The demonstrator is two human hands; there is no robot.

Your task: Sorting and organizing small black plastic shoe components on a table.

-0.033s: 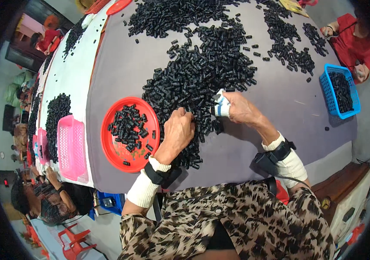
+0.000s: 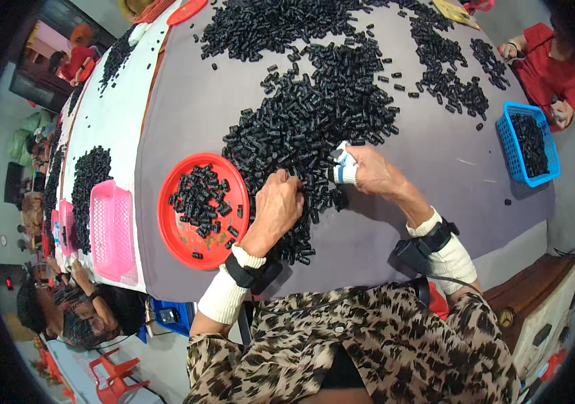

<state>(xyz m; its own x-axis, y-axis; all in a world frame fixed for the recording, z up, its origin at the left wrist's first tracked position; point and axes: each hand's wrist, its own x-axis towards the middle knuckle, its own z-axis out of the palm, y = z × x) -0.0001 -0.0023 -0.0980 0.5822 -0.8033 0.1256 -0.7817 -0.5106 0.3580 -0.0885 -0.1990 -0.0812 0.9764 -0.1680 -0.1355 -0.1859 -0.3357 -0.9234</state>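
A: In the head view we see our left hand (image 2: 277, 205) lying knuckles-up on the near edge of the big heap of small black cylinders (image 2: 314, 118), fingers curled down into the pieces. We cannot tell whether anything is pinched under them.

B: And our right hand (image 2: 375, 172) is closed around a small white and blue piece (image 2: 345, 165), which sticks out toward the heap at the fingertips. That hand rests on the grey table (image 2: 186, 101) just right of the pile.

A: Beside our left hand, touching the pile's fringe, we have the round red tray (image 2: 180, 236) with a scatter of the same black cylinders in it. The tray sits near the table's front edge.

B: Both our wrists carry a black strap over a white cuff. Far right we see a blue basket (image 2: 503, 135) filled with black pieces, well apart from our hands, and next to it a person in a red top (image 2: 550, 67).

A: To the left, on the neighbouring white-covered table, we see a pink basket (image 2: 112, 232) beside another dark heap, and a further person below it at the rim.
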